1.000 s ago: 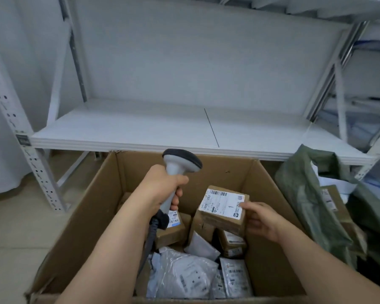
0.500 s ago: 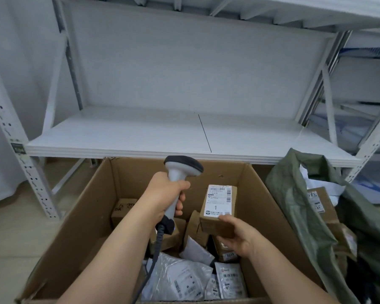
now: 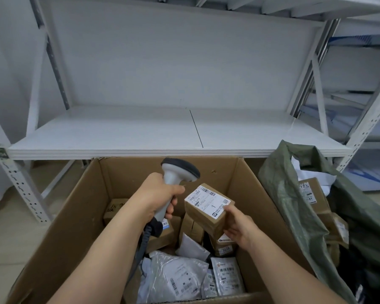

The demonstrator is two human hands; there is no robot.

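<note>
- At left hand (image 3: 160,198): curled tight round handle of grey plastic barcode scanner (image 3: 178,172), black-rimmed head upright.
- At right hand (image 3: 239,227): fingers and thumb clamped on lower right end of small brown cardboard parcel (image 3: 206,209), white label up.
- Between the 2: parcel just right of and below scanner head, near but apart; long axis slanting down-right.
- Underneath: large open brown cardboard carton (image 3: 92,194), more parcels inside.

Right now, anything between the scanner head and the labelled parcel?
Nothing: head view shows only a bare gap between the grey handheld barcode scanner and the white-labelled brown cardboard parcel.
</note>
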